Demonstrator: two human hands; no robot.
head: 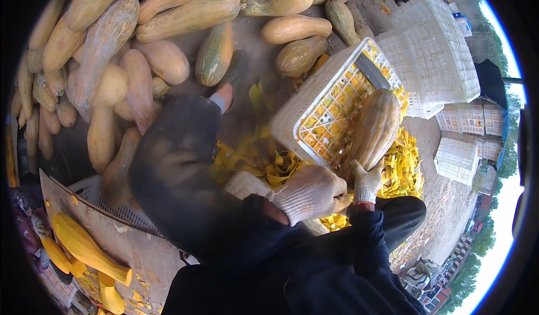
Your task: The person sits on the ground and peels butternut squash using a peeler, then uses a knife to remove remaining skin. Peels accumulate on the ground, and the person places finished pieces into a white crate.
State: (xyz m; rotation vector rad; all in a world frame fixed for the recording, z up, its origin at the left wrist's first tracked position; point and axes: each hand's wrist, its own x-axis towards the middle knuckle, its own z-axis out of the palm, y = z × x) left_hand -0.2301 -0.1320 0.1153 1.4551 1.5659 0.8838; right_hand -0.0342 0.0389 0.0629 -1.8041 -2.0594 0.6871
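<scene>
A long tan squash (374, 125) lies slanted on the upturned base of a white plastic crate (294, 109), with its far end pointing up and right. My right hand (367, 180), in a knitted glove, grips the squash's near end. Just left of it is my left hand (311, 195), also gloved, with its fingers curled into a fist close to the squash's near end. Whether it holds anything is hidden. A flat dark grey strip (373, 72) lies on the crate beyond the squash. Yellow peelings (402, 163) are heaped to the right of the crate.
Many unpeeled squashes (189, 16) are piled ahead and to the left. Peeled yellow squashes (84, 243) rest on a wooden board (143, 256) at lower left. White crates (433, 50) are stacked at upper right. More peelings (286, 167) lie between my legs.
</scene>
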